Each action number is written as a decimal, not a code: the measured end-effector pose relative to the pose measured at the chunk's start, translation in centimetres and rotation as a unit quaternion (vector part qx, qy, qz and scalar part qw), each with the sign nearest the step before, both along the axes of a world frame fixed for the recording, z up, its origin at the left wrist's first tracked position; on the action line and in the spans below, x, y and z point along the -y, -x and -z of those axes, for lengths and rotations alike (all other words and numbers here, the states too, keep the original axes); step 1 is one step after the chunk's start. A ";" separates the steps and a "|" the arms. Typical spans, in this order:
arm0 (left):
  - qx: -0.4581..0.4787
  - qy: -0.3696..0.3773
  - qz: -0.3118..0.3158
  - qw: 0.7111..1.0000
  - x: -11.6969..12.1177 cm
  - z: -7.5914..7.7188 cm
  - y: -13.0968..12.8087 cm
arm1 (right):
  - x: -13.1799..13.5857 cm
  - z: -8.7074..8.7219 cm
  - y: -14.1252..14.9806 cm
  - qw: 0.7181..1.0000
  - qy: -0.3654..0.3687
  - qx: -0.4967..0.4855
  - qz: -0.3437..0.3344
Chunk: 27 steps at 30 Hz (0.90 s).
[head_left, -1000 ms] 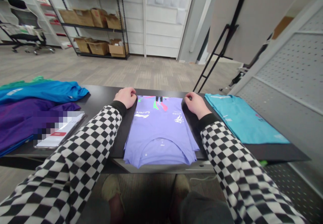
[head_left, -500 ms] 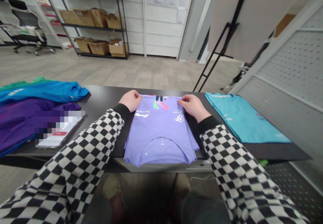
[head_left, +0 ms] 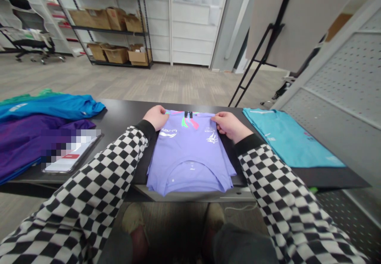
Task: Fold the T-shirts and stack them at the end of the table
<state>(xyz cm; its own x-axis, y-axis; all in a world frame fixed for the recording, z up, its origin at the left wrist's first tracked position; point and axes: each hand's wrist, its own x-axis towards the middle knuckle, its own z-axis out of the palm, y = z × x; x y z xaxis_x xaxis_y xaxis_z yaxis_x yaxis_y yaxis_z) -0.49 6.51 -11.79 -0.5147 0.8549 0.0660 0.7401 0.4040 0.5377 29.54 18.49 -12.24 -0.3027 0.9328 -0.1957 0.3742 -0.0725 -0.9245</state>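
Note:
A folded lavender T-shirt (head_left: 190,149) lies in front of me, its round neckline toward me and slightly past the table's near edge. White logos and a green, pink and black print show on its far part. My left hand (head_left: 156,117) pinches the shirt's far left corner between thumb and fingers. At the far right corner, my right hand (head_left: 230,125) is closed on the same shirt. To the right of that hand lies a folded turquoise T-shirt (head_left: 294,139).
The dark table (head_left: 119,117) carries a purple garment (head_left: 26,141) and a blue garment (head_left: 59,105) in a loose heap at left. A phone (head_left: 70,157) lies beside them. A grey perforated panel (head_left: 351,97) stands at right, and a shelf with cardboard boxes (head_left: 116,53) stands beyond.
Both hands moved inward from beside the lavender T-shirt and closed on its far corners. The shirt stays in nearly the same place.

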 end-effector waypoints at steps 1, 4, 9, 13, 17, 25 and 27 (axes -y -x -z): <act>0.016 0.010 0.001 1.000 0.1 -0.1 0.1 | 0.0 0.0 0.0 1.000 0.004 -0.002 0.003; 0.093 0.066 0.019 0.993 0.3 -0.2 0.5 | 0.0 -0.3 0.0 0.999 0.038 -0.006 -0.008; 0.181 0.103 0.023 0.978 0.6 -0.3 1.3 | 0.1 -0.9 -0.5 0.995 0.089 0.020 -0.039; 0.208 0.095 0.019 0.973 0.6 -0.2 1.7 | 0.1 -0.8 -0.8 0.994 0.087 0.036 -0.060; 0.213 0.098 0.019 0.972 0.7 -0.1 2.1 | -0.3 -0.5 -1.2 0.994 0.073 0.049 -0.070; 0.198 0.090 0.013 0.976 0.9 -0.1 2.8 | -0.7 -0.2 -1.9 0.993 0.048 0.070 -0.080; 0.174 0.088 0.019 0.981 0.8 0.2 3.0 | -0.7 -0.1 -2.0 0.993 0.030 0.083 -0.074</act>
<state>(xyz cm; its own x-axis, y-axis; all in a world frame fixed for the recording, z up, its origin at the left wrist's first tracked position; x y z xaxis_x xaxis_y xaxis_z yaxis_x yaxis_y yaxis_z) -3.47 5.70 -12.01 -0.4470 0.8565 -0.2580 0.5403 0.4884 0.6852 31.51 19.16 -12.17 -0.3950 0.8654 -0.3084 0.5315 -0.0585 -0.8450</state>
